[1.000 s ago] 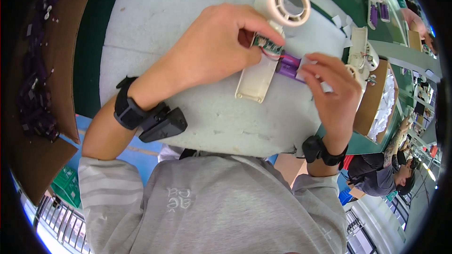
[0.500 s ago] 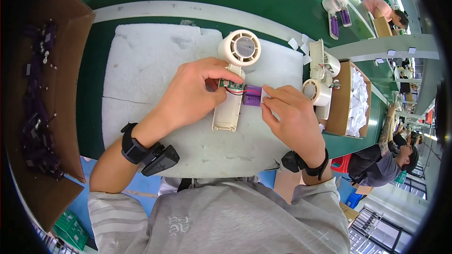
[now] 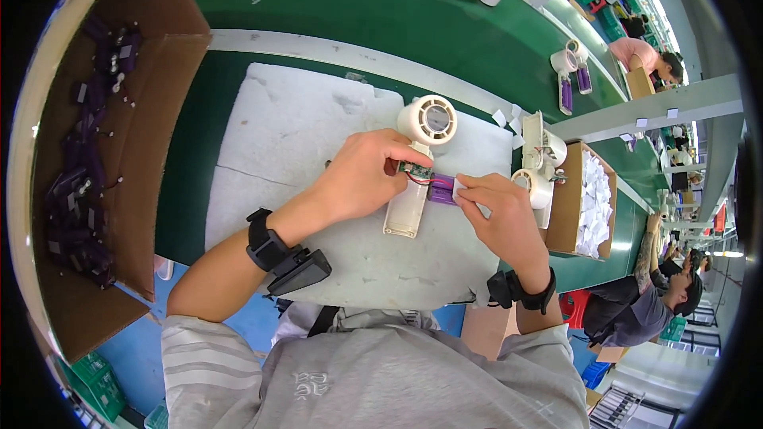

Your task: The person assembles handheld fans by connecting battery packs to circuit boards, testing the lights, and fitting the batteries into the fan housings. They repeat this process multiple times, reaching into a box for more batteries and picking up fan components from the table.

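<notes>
Two hands over the white foam mat (image 3: 302,143): left hand (image 3: 367,176) pinches a small circuit board (image 3: 416,171) on the cream fan (image 3: 417,163), right hand (image 3: 494,206) grips the purple battery (image 3: 442,189) w/ fingertips. Cardboard box (image 3: 119,159) far left.

A green bench (image 3: 334,16) carries a white foam mat (image 3: 294,159).

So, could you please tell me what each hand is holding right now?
Left hand: closed on the small circuit board.
Right hand: pinching the purple battery.
</notes>
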`<state>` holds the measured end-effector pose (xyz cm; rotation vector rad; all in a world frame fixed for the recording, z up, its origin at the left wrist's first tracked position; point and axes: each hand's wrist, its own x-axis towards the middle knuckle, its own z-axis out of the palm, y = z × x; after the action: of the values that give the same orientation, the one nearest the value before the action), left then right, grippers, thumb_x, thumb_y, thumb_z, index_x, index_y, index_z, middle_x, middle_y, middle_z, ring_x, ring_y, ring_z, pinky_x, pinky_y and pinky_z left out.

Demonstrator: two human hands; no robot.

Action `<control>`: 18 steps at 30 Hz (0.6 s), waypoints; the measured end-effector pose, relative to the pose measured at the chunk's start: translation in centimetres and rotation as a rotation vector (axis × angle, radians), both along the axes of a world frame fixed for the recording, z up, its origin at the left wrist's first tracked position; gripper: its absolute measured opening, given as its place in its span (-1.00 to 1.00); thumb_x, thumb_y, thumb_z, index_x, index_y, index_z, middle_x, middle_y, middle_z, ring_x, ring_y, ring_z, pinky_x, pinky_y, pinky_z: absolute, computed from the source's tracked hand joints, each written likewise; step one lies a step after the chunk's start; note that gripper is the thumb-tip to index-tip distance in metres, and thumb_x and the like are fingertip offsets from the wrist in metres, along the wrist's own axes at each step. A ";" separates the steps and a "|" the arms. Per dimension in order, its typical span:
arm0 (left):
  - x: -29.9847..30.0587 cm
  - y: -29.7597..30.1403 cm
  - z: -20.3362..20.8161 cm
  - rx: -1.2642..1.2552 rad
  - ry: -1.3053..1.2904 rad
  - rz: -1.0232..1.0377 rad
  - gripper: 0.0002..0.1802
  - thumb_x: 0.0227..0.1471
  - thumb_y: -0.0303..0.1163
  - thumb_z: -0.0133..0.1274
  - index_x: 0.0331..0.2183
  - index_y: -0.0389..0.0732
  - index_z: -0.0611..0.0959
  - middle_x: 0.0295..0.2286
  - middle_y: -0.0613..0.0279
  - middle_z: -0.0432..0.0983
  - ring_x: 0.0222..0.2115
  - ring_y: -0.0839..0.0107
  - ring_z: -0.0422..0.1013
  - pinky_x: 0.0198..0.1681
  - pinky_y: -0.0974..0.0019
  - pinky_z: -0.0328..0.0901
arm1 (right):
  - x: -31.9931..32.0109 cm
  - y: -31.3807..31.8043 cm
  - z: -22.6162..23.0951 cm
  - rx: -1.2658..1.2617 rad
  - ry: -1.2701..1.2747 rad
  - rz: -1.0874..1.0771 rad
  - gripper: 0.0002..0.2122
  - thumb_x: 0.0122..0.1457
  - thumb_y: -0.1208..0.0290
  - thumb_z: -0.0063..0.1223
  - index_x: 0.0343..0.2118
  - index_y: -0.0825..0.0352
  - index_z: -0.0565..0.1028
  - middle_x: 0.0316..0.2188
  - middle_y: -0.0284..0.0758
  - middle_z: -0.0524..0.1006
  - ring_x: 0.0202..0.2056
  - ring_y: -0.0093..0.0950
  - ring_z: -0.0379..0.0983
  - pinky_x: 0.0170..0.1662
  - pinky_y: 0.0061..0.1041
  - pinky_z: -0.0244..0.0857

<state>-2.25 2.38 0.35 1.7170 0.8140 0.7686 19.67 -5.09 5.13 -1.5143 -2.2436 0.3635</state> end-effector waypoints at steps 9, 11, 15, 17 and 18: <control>0.0 0.6 0.0 -0.022 0.060 -0.094 -0.57 -0.19 -0.65 0.02 -0.21 -0.12 0.70 -0.24 0.09 0.54 -0.30 0.26 0.46 -0.18 0.32 0.36 | -1.1 0.0 -0.1 0.058 -0.287 0.055 -0.91 -0.10 0.60 0.19 -0.49 0.47 0.56 -0.31 -0.13 0.60 -0.41 -0.27 0.50 -0.35 -0.36 0.40; -0.2 0.5 0.4 -0.048 0.097 -0.111 -0.56 -0.17 -0.66 0.01 -0.19 -0.13 0.69 -0.18 0.07 0.53 -0.23 0.23 0.48 -0.12 0.32 0.37 | -1.5 -0.1 -0.2 0.089 -0.346 0.069 -0.91 -0.11 0.60 0.19 -0.50 0.48 0.55 -0.31 -0.12 0.60 -0.41 -0.27 0.50 -0.35 -0.36 0.41; -0.2 0.3 0.0 0.002 0.088 -0.097 -0.56 -0.17 -0.64 0.01 -0.18 -0.13 0.69 -0.20 0.08 0.54 -0.24 0.24 0.48 -0.13 0.31 0.36 | -1.6 -0.5 -0.3 0.103 -0.330 0.011 -0.91 -0.12 0.60 0.18 -0.50 0.48 0.54 -0.33 -0.11 0.59 -0.42 -0.27 0.50 -0.34 -0.38 0.42; -0.4 0.3 0.3 -0.032 0.086 -0.111 -0.56 -0.18 -0.64 0.01 -0.18 -0.13 0.69 -0.22 0.09 0.54 -0.26 0.25 0.47 -0.16 0.32 0.36 | -0.9 -0.4 -0.1 -0.017 -0.145 -0.065 -0.91 -0.10 0.60 0.16 -0.49 0.49 0.53 -0.34 -0.13 0.59 -0.45 -0.31 0.51 -0.36 -0.43 0.43; -0.6 0.2 0.3 -0.050 0.085 -0.119 -0.56 -0.18 -0.63 0.01 -0.19 -0.13 0.69 -0.24 0.10 0.54 -0.27 0.26 0.47 -0.17 0.33 0.36 | -0.7 -0.3 0.0 -0.081 -0.053 -0.103 -0.91 -0.09 0.60 0.15 -0.49 0.49 0.53 -0.35 -0.14 0.60 -0.47 -0.33 0.52 -0.37 -0.45 0.43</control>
<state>-2.88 2.62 0.65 1.7458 0.7751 0.5934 18.98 -5.35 5.12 -1.6925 -2.2040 0.3914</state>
